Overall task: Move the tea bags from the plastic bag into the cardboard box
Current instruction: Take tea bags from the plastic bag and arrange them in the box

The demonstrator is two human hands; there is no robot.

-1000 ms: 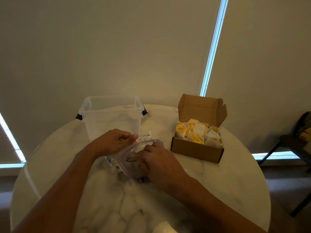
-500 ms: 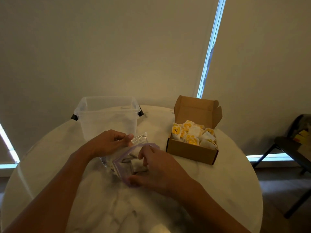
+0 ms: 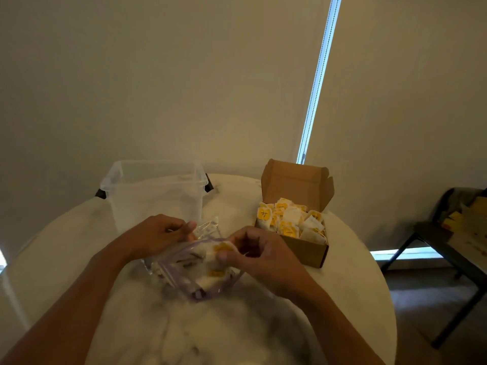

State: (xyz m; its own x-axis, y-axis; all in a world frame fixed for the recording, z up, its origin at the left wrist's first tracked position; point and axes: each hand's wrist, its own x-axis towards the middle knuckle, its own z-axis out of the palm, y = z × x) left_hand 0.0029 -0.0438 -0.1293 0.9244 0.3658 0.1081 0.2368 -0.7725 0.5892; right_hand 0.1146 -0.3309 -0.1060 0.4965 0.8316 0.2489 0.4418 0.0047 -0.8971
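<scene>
On a round white marble-patterned table (image 3: 353,293), a person works at a clear zip-top plastic bag with a purple seal strip (image 3: 181,270), which lies crumpled near the middle of the tabletop. The left hand (image 3: 160,233) pinches the bag's far rim between thumb and curled fingers, holding the mouth open — the right hand (image 3: 261,256), fingers curled, grips a white paper tea bag with a yellow tag (image 3: 222,247) right at that mouth, partly inside the plastic. More white-and-yellow tea bags (image 3: 213,275) show blurred through the bag's wall below it; how many cannot be told. Just right of the right hand stands a small brown cardboard box (image 3: 305,250) with its lid flap raised upright at the back, heaped with a pile of yellow-tagged tea bags (image 3: 288,218) that rises above its front wall. Behind the left hand stands a clear rectangular plastic tub with dark side latches (image 3: 155,193), upright, close to the table's far edge. Beyond the table hang pale roller blinds (image 3: 184,75), a thin strip of blue-white daylight (image 3: 319,75) showing between two of them — and at the far right a dark-legged chair (image 3: 445,233) holds some yellowish items, too blurred to identify.
</scene>
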